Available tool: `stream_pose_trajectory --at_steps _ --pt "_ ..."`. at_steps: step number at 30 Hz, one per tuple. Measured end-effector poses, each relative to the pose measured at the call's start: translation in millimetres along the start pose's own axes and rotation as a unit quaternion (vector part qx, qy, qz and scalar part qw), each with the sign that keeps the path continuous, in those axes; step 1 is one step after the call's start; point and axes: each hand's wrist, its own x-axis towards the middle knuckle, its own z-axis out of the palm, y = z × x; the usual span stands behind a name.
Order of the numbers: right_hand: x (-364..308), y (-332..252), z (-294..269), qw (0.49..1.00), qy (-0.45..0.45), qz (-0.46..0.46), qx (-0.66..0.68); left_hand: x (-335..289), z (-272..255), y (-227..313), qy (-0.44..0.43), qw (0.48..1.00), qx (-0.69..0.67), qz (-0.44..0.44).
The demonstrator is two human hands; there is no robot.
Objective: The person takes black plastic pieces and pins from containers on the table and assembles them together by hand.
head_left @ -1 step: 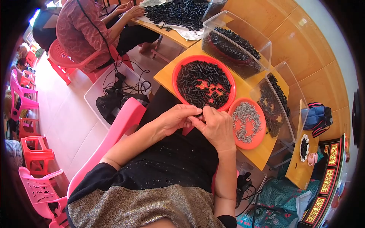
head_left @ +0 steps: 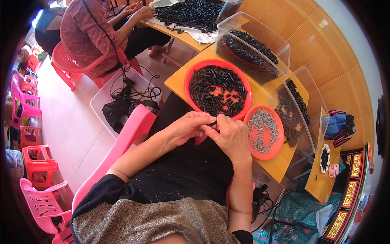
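My left hand (head_left: 191, 127) and my right hand (head_left: 230, 132) meet over my lap, at the near rim of a red basin (head_left: 188, 78). Both are closed, fingertips pinched together around a small black piece (head_left: 213, 120) that is mostly hidden by the fingers. Inside the basin lie many short black cylindrical pieces (head_left: 209, 79), with the red bottom showing through in the middle. Right beside my right hand, an orange-red plate (head_left: 276, 150) carries small grey screw-like parts (head_left: 258, 122).
Two clear plastic bins (head_left: 280, 49) of black pieces stand along the yellow table's (head_left: 280, 168) far side. A co-worker (head_left: 87, 32) sits at another table, upper left. A white bin (head_left: 97, 99) with black cables and a pink chair arm (head_left: 134, 126) are to my left.
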Motion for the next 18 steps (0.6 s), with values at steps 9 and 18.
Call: stream_pose_trajectory --at_steps 9,18 --pt "-3.8 1.4 11.7 0.998 -0.008 0.016 0.054 -4.3 -1.3 10.2 -0.058 0.998 0.013 0.005" --pt "-0.2 3.2 4.1 0.994 -0.058 0.038 0.084 2.9 -6.4 2.5 -0.036 0.999 -0.016 -0.007"
